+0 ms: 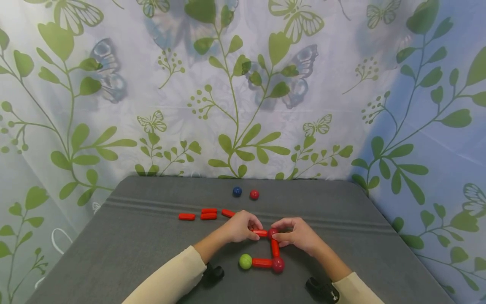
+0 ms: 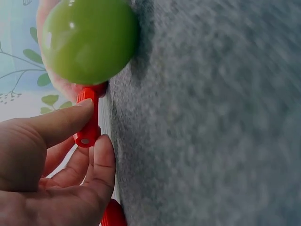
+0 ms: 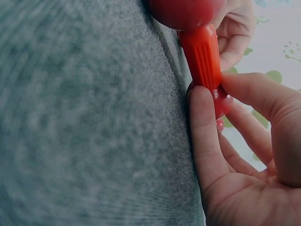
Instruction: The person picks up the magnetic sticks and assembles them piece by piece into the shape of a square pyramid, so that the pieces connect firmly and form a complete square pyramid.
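Observation:
My left hand (image 1: 240,228) pinches a red rod (image 1: 260,232) between thumb and fingers; a small pale disc shows in its near end (image 2: 85,141). The rod's far end meets a dark red ball (image 1: 272,233), which my right hand (image 1: 298,237) holds with thumb and fingers. From that ball a second red rod (image 1: 275,248) runs toward me to another dark red ball (image 1: 278,264). A third red rod (image 1: 262,263) goes left from there to a green ball (image 1: 245,261). In the right wrist view the second rod (image 3: 202,56) partly hides the held ball (image 3: 223,104).
Several loose red rods (image 1: 187,216) lie on the grey table (image 1: 152,253) beyond my left hand. Farther back sit a blue ball (image 1: 237,191) and a red ball (image 1: 254,194). A leaf-and-butterfly curtain (image 1: 262,118) hangs behind the table's far edge.

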Demonstrator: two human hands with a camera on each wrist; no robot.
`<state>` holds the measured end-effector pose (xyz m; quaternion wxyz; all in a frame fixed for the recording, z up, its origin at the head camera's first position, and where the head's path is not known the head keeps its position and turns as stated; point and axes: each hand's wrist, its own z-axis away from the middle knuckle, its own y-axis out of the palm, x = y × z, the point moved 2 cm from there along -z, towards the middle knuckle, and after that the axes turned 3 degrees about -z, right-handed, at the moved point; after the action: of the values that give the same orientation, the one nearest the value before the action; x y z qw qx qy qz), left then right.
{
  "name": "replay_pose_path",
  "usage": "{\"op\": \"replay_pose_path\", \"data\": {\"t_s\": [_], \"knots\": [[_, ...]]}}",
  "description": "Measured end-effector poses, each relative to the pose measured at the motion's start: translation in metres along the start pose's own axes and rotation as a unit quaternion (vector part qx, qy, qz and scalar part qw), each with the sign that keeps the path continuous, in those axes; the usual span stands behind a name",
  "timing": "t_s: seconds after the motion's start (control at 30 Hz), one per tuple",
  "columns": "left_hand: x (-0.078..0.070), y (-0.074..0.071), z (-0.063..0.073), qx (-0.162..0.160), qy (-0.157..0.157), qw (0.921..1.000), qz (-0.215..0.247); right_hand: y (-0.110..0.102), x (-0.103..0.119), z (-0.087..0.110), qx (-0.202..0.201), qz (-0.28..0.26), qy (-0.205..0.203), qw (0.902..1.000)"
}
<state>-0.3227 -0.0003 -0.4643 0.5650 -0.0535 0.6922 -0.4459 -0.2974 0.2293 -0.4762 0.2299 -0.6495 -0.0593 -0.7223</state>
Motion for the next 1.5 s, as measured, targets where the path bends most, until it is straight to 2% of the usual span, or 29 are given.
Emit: {"op": "replay_pose_path", "data": {"t_s": [0.17, 0.37, 0.7, 0.93, 1.17, 1.5], "knots": [[-0.004, 0.000, 0.000, 0.004, -0.012, 0.9999, -0.002, 0.000, 0.000, 0.000, 0.001, -0.003, 0.001, 1.0000], [-0.005, -0.009, -0.004, 0.000, -0.001, 0.9999, -0.012, 0.000, 0.000, 0.000, 0.002, -0.003, -0.002, 1.0000], [0.002, -0.036, -0.024, -0.072, 0.019, 0.9970, -0.023, 0.001, -0.002, 0.001, 0.000, -0.003, -0.001, 1.0000], [0.012, -0.049, -0.045, -0.122, 0.015, 0.9923, -0.016, -0.002, -0.004, -0.002, 0.002, -0.001, 0.003, 1.0000], [0.021, -0.049, -0.061, -0.136, -0.008, 0.9902, -0.032, -0.004, -0.003, -0.001, 0.005, 0.006, 0.007, 0.9999], [0.024, -0.041, -0.080, -0.135, -0.028, 0.9904, -0.013, -0.005, -0.002, -0.002, 0.008, 0.009, 0.012, 0.9999]]}}
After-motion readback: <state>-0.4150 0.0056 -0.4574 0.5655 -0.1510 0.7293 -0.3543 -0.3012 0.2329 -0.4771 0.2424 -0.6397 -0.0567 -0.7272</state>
